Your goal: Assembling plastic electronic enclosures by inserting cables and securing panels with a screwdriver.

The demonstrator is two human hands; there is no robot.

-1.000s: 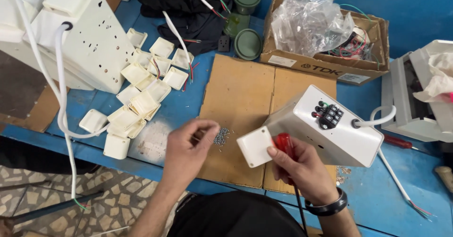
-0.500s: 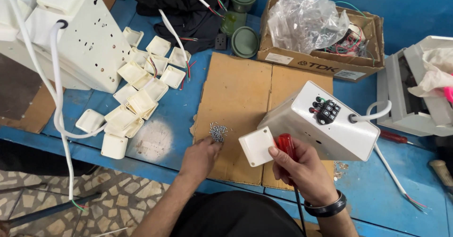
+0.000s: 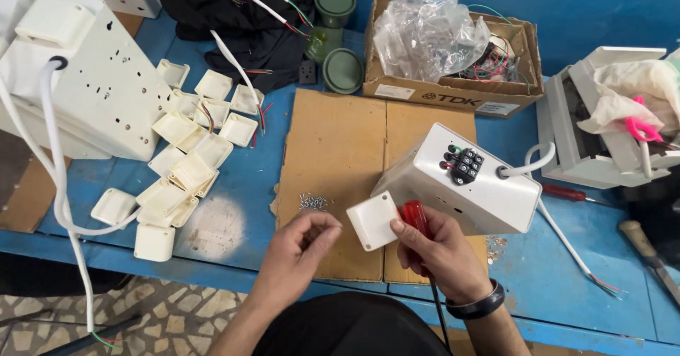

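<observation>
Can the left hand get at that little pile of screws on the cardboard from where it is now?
Probably yes. The left hand is just below the screws on the cardboard, with nothing between them. Its fingertips are pinched together, so it may already hold something small; I cannot tell.

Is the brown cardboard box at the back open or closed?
Open. The cardboard box has its top flaps spread, showing a crumpled clear plastic bag and coloured wires inside.

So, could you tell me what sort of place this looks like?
Probably a small electrical assembly workbench. A blue table carries a white switch box with a cable, a heap of small white covers, a pile of screws, and a cardboard box of wires.
</observation>
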